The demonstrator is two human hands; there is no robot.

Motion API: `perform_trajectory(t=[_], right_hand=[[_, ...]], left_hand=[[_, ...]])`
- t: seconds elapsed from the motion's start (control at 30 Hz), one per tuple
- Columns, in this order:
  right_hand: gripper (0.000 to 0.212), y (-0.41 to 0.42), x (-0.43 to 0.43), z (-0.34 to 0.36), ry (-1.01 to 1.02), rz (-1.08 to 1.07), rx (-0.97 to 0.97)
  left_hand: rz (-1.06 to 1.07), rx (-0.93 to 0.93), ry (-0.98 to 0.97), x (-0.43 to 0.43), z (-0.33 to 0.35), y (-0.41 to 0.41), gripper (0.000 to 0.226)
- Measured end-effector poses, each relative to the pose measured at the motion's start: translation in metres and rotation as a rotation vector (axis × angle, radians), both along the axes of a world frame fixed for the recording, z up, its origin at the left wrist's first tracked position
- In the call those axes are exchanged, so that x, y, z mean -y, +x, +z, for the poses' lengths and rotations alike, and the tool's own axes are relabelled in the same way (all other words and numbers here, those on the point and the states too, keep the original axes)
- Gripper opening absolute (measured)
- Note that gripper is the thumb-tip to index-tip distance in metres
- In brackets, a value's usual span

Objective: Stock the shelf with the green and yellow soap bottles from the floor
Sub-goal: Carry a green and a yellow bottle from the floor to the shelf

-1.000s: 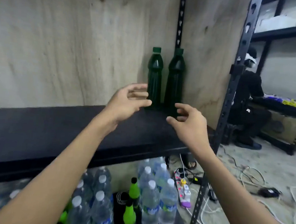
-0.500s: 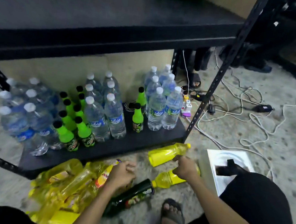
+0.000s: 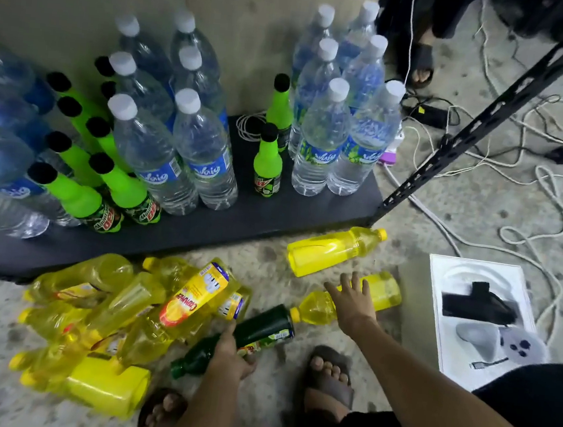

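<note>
Here, near Mountain Dew, left hand grips green bottle, right hand spreads over yellow bottle.

Both forearms were bare. Below the fingers of the left hand and right hand, dark open-toed sandals showed; black cloth covered a leg right of them.

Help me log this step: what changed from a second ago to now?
Both hands came down from the upper shelf to the floor. The left hand now grips the lying dark green bottle; the right hand spreads open over a yellow bottle. The water bottles on the bottom shelf stayed put.
</note>
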State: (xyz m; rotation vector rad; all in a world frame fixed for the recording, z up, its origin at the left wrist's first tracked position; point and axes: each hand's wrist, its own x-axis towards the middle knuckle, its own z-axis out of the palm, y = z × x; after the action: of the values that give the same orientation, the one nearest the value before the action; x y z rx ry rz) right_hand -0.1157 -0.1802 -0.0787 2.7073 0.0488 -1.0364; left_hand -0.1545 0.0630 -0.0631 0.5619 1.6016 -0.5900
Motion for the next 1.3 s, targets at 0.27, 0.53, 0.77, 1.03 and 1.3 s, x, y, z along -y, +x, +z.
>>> perform_trajectory(t=[0.27, 0.53, 0.77, 1.03, 1.3], right_hand=[[0.072, 0.005, 0.004, -0.018, -0.017, 0.139, -0.014], [0.076, 0.002, 0.012, 0.027, 0.2, -0.037, 0.09], [0.075, -0.008, 0.001, 0.12, 0.565, -0.265, 0.418], [0.048, -0.017, -0.009, 0.256, 0.757, -0.303, 0.833], [0.054, -0.021, -0.001, 0.437, 1.018, -0.339, 1.167]], left_hand=[[0.044, 0.064, -0.008, -0.011, -0.037, -0.002, 0.066], [-0.118, 0.175, 0.069, -0.005, 0.0, -0.03, 0.057], [-0.255, 0.426, 0.125, 0.017, 0.076, -0.041, 0.047], [-0.384, 0.86, 0.337, 0.02, 0.191, -0.015, 0.049], [-0.652, 1.445, 0.89, 0.007, 0.384, 0.021, 0.048]])
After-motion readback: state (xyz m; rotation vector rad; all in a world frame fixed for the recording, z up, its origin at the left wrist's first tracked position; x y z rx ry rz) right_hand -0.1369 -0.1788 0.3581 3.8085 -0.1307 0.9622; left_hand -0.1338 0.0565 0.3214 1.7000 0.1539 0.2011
